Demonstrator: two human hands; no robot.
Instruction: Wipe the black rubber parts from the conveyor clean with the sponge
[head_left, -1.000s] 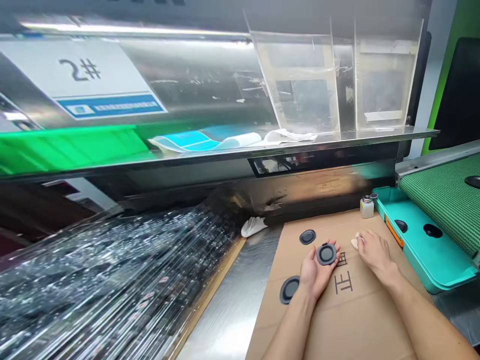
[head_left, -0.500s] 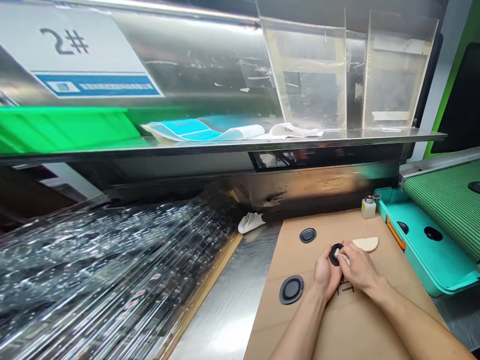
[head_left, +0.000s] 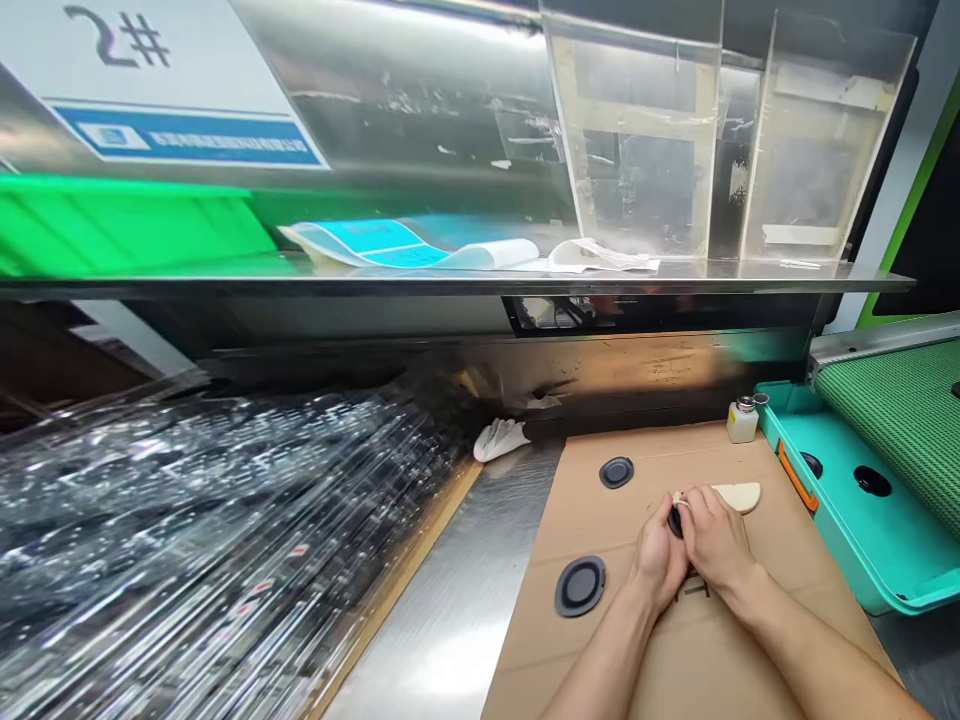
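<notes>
My left hand (head_left: 660,552) is closed round a small black round part (head_left: 676,521), mostly hidden by my fingers. My right hand (head_left: 712,535) lies over it, fingers bent and pressed together on a small white piece (head_left: 679,498), perhaps a wipe; only a bit of it shows at the rim. Just behind my right hand a cream, half-round pad (head_left: 739,496) rests on the cardboard sheet (head_left: 765,640). Two dark grey round parts with raised rings lie left of my hands, a larger one (head_left: 580,586) nearer me and a smaller one (head_left: 616,472) farther back.
A small white bottle (head_left: 742,420) with a metal cap stands at the back right. Beside it, a turquoise tray (head_left: 847,540) holds black round parts, below a green conveyor belt (head_left: 900,400). Plastic-wrapped stock (head_left: 225,530) fills the left; a white glove (head_left: 500,440) lies behind.
My right hand has shifted over the black part and covers more of it and of the white piece. The camera view has moved slightly. The loose round parts stay put on the cardboard.
</notes>
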